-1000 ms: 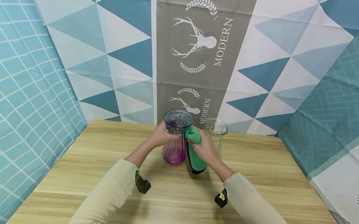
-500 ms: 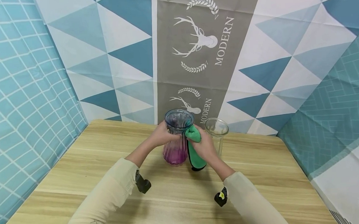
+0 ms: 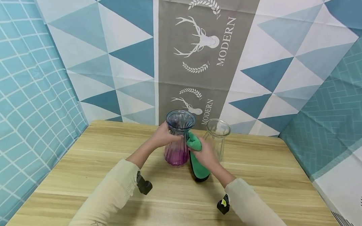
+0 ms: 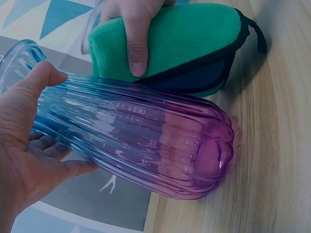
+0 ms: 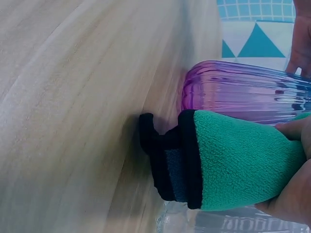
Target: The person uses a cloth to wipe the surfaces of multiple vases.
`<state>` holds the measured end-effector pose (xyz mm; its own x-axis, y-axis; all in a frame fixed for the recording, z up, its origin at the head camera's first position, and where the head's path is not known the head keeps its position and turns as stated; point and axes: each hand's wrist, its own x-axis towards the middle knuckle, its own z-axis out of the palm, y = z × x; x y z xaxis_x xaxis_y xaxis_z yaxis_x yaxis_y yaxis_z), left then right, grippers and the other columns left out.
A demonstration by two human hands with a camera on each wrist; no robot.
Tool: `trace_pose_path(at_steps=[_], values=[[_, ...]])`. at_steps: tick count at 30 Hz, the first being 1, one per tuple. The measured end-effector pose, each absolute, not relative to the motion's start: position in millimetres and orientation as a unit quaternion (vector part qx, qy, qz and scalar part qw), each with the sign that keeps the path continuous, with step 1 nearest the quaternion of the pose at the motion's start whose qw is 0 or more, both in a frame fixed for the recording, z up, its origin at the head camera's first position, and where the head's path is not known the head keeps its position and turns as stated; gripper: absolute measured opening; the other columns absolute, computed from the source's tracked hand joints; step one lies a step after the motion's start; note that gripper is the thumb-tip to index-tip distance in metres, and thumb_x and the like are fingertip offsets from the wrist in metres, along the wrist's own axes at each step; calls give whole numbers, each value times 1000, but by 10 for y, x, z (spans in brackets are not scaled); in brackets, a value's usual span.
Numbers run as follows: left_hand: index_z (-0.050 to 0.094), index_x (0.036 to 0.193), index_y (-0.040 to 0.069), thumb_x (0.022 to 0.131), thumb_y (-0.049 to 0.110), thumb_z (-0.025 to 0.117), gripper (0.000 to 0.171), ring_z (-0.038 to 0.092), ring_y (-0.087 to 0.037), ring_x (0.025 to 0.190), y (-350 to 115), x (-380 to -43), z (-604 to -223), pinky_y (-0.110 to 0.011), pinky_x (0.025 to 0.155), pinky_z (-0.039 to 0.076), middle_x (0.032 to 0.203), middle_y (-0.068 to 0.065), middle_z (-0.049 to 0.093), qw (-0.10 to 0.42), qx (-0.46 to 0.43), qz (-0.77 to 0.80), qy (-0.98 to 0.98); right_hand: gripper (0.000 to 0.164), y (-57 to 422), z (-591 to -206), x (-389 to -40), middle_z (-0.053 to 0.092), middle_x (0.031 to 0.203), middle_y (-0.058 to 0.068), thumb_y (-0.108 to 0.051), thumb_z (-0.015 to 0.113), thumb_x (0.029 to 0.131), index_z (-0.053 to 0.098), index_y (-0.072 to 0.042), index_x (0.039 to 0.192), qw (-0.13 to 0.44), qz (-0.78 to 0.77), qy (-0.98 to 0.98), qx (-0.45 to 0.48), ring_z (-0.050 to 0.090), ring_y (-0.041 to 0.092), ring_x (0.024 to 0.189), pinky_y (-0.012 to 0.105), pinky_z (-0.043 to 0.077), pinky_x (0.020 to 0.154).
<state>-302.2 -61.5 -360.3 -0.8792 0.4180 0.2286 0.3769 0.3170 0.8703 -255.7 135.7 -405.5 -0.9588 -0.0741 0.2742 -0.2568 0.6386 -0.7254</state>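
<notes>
A ribbed glass vase (image 3: 177, 156), blue at the rim and fading to purple at the base, stands on the table. My left hand (image 3: 163, 138) grips its upper part from the left, thumb across the near side in the left wrist view. My right hand (image 3: 207, 153) holds a folded green cleaning cloth (image 5: 243, 162) with black edging, bunched under the fingers. In the left wrist view the cloth (image 4: 194, 46) lies along the vase's side, with the right thumb pressing on it. The cloth's lower end hangs close over the wood.
Just behind my right hand stands a clear glass vase (image 3: 220, 143), partly hidden by that hand. The wooden table (image 3: 173, 207) ends at a patterned wall covering (image 3: 130, 61) behind both vases. Black wrist cameras (image 3: 144, 185) sit under the sleeves.
My right hand has slid down a little with the green cloth, away from the coloured vase's rim, and the cloth's end sits lower. The left hand and the vase stay put.
</notes>
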Motion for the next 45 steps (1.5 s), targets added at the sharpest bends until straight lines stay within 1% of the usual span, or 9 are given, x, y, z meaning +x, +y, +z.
trace_pose_path(at_steps=[5,10,15,22,27,31,39,42,45], values=[[34,140,7,76,12,74,75,41,-33,131,-605,-3015,-3599,-51,108,35,136,-17,48,22,243,529,813,51,1384,-4026,-2540,61,124,15,-16,70,83,53,-10,131,122,455,-878,83,57,32,113,48,48,93],[32,142,8,77,11,73,77,41,-33,130,-604,-3006,-3585,-51,106,37,137,-16,46,22,246,528,812,56,1395,-3941,-2538,58,130,9,-18,71,83,50,-18,135,171,480,-853,114,55,29,118,47,47,97],[33,141,7,76,10,73,75,43,-33,129,-601,-3002,-3576,-51,106,38,136,-17,47,14,254,520,815,59,1393,-3900,-2526,58,131,9,-21,74,81,50,-20,135,190,477,-848,128,54,29,119,47,46,98],[35,141,10,77,18,75,75,43,-31,129,-602,-3020,-3608,-50,105,39,136,-14,49,14,264,509,819,62,1358,-3944,-2555,58,130,10,-23,76,79,50,-15,134,188,490,-841,131,55,29,118,47,46,98],[39,139,14,77,23,76,73,45,-29,129,-602,-3040,-3610,-49,104,40,135,-11,51,4,264,502,824,55,1347,-3991,-2579,61,126,10,-21,75,80,54,-12,130,179,488,-846,121,57,28,115,47,46,96],[40,138,14,77,24,77,72,45,-29,129,-601,-3053,-3601,-49,105,39,133,-10,53,2,263,503,823,50,1347,-4040,-2576,63,121,12,-20,74,80,56,-11,126,158,476,-859,101,58,29,110,47,48,93],[39,139,13,77,20,76,72,45,-29,128,-591,-3045,-3574,-50,106,37,132,-12,53,6,262,515,816,50,1362,-4144,-2551,64,118,17,-16,72,81,55,-8,127,113,439,-888,84,60,32,107,47,50,90],[34,140,15,76,21,78,79,44,-28,129,-576,-3032,-3591,-49,108,35,134,-10,50,5,252,531,809,52,1368,-4167,-2543,64,117,17,-18,72,82,53,-10,130,104,418,-899,80,61,34,106,48,50,88],[24,143,16,72,24,81,91,42,-28,130,-542,-3014,-3628,-48,110,34,136,-10,45,3,227,547,806,53,1380,-4183,-2525,65,117,17,-19,71,82,53,-12,131,110,411,-901,79,62,34,105,48,51,87]])
